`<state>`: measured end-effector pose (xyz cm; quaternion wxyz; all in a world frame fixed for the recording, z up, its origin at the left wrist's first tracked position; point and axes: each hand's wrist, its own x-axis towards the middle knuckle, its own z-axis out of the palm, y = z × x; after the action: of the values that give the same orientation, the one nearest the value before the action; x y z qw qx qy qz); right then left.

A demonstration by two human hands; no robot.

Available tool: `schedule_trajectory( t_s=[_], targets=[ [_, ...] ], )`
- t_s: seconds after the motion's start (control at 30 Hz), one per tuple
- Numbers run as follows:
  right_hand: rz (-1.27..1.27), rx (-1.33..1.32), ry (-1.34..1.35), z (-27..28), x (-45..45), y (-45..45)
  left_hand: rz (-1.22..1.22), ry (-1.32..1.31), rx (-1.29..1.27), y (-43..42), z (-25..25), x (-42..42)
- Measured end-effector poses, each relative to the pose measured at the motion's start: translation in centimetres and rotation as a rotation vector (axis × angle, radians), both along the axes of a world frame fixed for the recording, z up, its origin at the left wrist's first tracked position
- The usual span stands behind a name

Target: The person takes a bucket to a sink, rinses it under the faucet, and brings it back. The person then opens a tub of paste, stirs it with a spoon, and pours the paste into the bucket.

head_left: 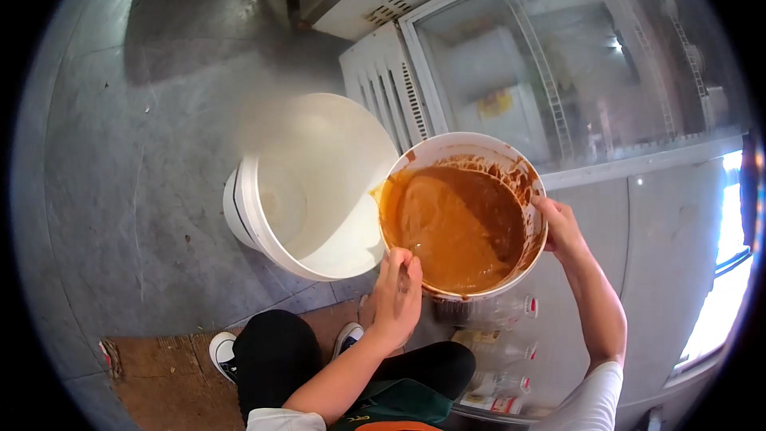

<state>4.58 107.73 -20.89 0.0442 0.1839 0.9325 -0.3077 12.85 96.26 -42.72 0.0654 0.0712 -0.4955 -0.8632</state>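
My right hand (560,227) grips the right rim of a white bucket (462,140) holding thick orange-brown sauce (455,231). The bucket tilts left, its lip against a larger white bucket (331,152), and the sauce reaches that lip. Darker sauce coats the inner wall on the right. At the near-left rim, my left hand (396,295) is closed. A thin greyish thing, perhaps a handle, shows between its fingers, but I cannot make it out. The larger bucket lies open toward the sauce bucket, its inside mostly white, with a yellowish smear where the rims meet.
A glass-door fridge (519,64) stands beyond the buckets. Several clear bottles with red caps (499,351) are at the lower right, near my legs. Brown cardboard (159,375) lies on the grey floor (104,191) by my shoes. Part of the view is blurred at the larger bucket's upper left.
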Motion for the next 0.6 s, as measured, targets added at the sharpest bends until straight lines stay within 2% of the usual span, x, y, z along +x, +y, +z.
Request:
schedule_trajectory(
  t_s=[0.17, 0.23, 0.5, 0.6],
  targets=[
    [-0.02, 0.053, 0.048, -0.7, 0.5, -0.3, 0.038, -0.042, 0.052, 1.0, -1.1, -0.6],
    [0.049, 0.016, -0.008, -0.5, 0.5, 0.3, 0.039, -0.055, 0.055, 1.4, -1.7, -0.9],
    [0.053, 0.122, -0.001, -0.5, 1.0, -1.4, -0.001, -0.103, 0.271, 3.7, -4.0, -1.1],
    [0.058, 0.172, -0.027, -0.3, 0.9, -1.6, 0.015, -0.115, 0.121, 3.0, -3.1, -0.3]
  ],
)
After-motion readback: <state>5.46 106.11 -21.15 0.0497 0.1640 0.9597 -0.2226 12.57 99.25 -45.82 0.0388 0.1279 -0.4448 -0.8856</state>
